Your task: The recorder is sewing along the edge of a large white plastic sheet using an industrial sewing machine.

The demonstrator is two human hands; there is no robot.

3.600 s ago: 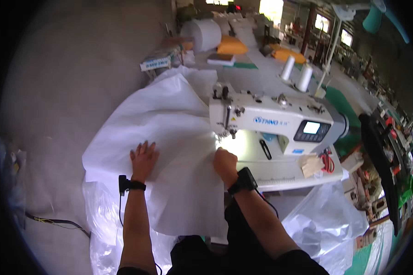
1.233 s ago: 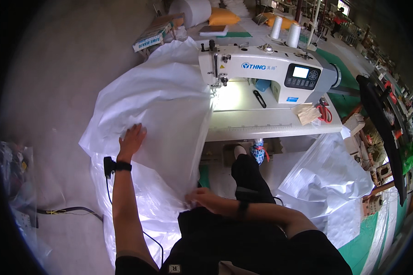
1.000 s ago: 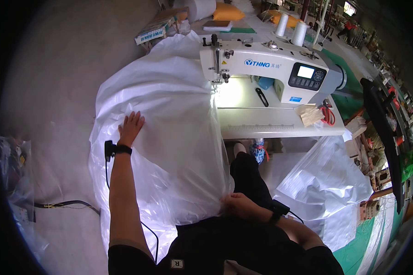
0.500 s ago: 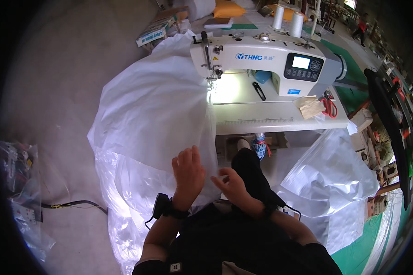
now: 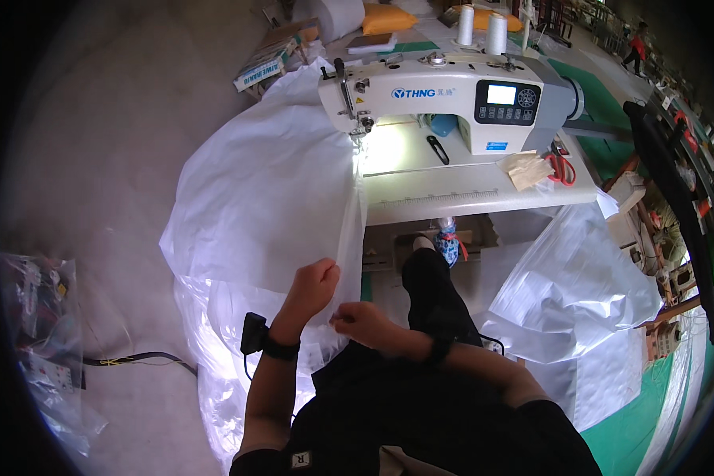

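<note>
A large, thin white sheet (image 5: 246, 182) hangs in folds at the left of a white sewing machine (image 5: 440, 87), its upper right edge running up under the lit needle area. My left hand (image 5: 313, 287) is closed on the sheet near its right edge, below the machine bed. Just below and to the right, my right hand (image 5: 366, 327) pinches the same edge, fingers drawn together and facing the left hand. Shinier clear film hangs from the sheet's lower part, beside my left forearm.
On the machine bed lie black thread snips (image 5: 437, 149), a piece of brown paper (image 5: 527, 170) and red-handled scissors (image 5: 562, 170). Two white thread cones (image 5: 496, 34) stand behind. More white sheeting (image 5: 579, 293) hangs at the right. A black cable (image 5: 143, 358) crosses the floor at left.
Both hands have gone from loosely spread fingers to closed on the sheet's edge. The right hand moved left and down, close to the left hand. The whole view shifted slightly.
</note>
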